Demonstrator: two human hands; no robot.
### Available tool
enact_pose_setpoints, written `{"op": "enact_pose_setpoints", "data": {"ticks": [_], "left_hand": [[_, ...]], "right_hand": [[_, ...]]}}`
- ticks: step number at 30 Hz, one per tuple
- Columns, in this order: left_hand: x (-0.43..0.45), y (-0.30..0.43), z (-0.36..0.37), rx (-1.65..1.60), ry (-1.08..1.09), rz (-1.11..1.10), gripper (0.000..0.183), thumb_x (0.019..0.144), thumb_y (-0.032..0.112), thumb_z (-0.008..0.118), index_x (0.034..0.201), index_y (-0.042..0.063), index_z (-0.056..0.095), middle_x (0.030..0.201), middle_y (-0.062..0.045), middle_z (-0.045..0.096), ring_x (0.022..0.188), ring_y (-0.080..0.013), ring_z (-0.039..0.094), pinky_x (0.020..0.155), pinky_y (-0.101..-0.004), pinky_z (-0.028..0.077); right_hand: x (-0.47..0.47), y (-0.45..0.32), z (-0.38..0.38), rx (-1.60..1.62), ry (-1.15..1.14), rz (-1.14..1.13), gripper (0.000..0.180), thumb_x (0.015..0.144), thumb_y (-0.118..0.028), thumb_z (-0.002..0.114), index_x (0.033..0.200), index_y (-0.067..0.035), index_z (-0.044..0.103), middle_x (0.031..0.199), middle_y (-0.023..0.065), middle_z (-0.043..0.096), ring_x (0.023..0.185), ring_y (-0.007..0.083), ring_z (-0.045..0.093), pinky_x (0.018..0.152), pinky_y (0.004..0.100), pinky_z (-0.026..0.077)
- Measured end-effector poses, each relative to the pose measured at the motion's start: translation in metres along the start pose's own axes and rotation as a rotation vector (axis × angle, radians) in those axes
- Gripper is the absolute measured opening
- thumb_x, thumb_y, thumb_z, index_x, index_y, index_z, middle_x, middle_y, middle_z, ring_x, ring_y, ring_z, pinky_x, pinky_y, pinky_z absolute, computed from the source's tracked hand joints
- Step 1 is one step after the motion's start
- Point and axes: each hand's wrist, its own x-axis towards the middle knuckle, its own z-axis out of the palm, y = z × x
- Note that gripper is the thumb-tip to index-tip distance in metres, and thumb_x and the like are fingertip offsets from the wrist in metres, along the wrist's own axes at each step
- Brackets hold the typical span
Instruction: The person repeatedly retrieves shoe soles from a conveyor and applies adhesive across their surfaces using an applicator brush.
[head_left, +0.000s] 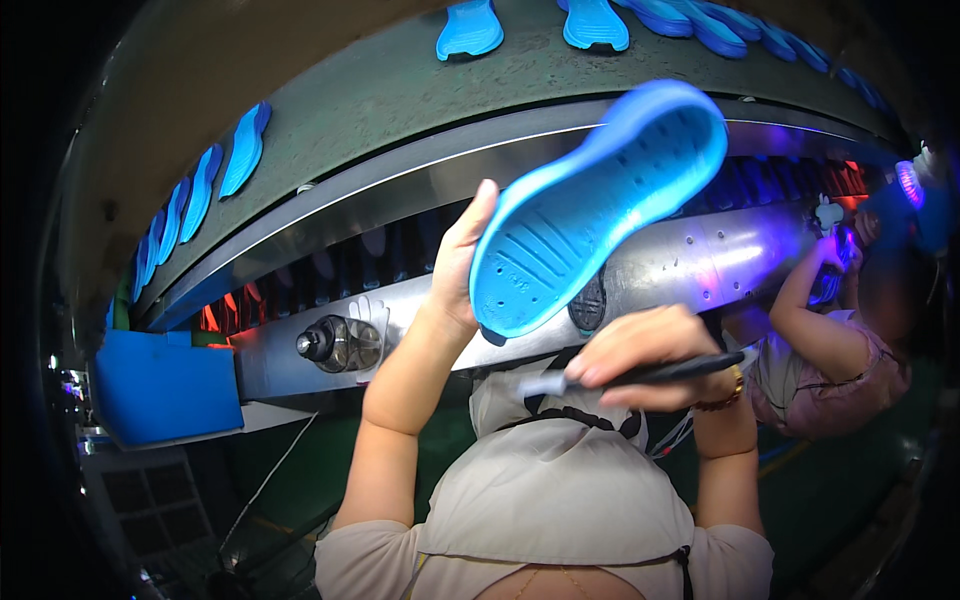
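My left hand grips a bright blue shoe sole by its near end, thumb along the edge. The sole is tilted, with its grooved, hollowed face and raised rim turned toward me. Below and to the right of it, my right hand is closed around a slim black-handled tool. The tool's pale tip points left and is motion-blurred, so its exact kind is unclear; it is apart from the sole. Under the hands, a dark sole-shaped piece lies on the metal ledge.
A green conveyor belt carries blue soles beyond a metal rail. A dark bottle lies on the ledge beside a blue box. Red light glows in the channel below. Another person works at right under purple light.
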Motion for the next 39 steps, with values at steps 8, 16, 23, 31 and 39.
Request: {"op": "enact_pose_setpoints", "data": {"ticks": [8,16,23,31,39], "left_hand": [[-0.003,-0.002,0.005,0.324,0.141,-0.326,0.044,0.086,0.037,0.051,0.103,-0.003,0.057,0.091,-0.015,0.062,0.076,-0.0203,0.063,0.066,-0.0297,0.053],[-0.012,-0.007,0.014,0.660,0.175,-0.450,0.050,0.086,0.045,0.049,0.108,0.001,0.054,0.098,-0.014,0.058,0.084,-0.0167,0.058,0.071,-0.0309,0.050],[-0.018,-0.005,0.019,0.710,0.109,-0.416,0.049,0.085,0.043,0.051,0.107,-0.001,0.055,0.099,-0.013,0.059,0.083,-0.0176,0.059,0.073,-0.0295,0.050],[-0.018,-0.004,0.008,0.648,0.228,-0.340,0.050,0.088,0.043,0.045,0.112,0.001,0.053,0.097,-0.014,0.060,0.082,-0.0178,0.060,0.073,-0.0297,0.051],[-0.002,-0.033,-0.022,0.135,0.192,-0.207,0.054,0.089,0.043,0.039,0.119,0.000,0.046,0.113,-0.019,0.053,0.099,-0.0291,0.056,0.086,-0.0441,0.045]], "right_hand": [[0.005,-0.016,-0.026,-0.326,-0.320,0.072,0.019,0.071,-0.001,0.066,0.090,-0.003,0.064,0.093,0.0092,0.065,0.087,0.0219,0.063,0.075,0.0299,0.050],[-0.004,-0.017,-0.036,-0.533,-0.458,0.111,0.019,0.074,-0.005,0.063,0.093,-0.007,0.063,0.096,0.0084,0.064,0.088,0.0213,0.063,0.073,0.0287,0.051],[-0.019,-0.009,-0.047,-0.558,-0.407,0.152,0.018,0.073,-0.005,0.061,0.091,-0.004,0.061,0.094,0.0122,0.063,0.088,0.0260,0.061,0.076,0.0311,0.049],[-0.031,0.006,-0.062,-0.419,-0.288,0.195,0.020,0.073,-0.008,0.064,0.092,-0.003,0.061,0.090,0.0122,0.064,0.085,0.0269,0.061,0.075,0.0317,0.048],[-0.027,0.011,-0.020,0.017,0.157,0.380,0.021,0.075,-0.001,0.063,0.096,0.002,0.063,0.084,0.0136,0.065,0.062,0.0073,0.058,0.057,0.0193,0.047]]}}
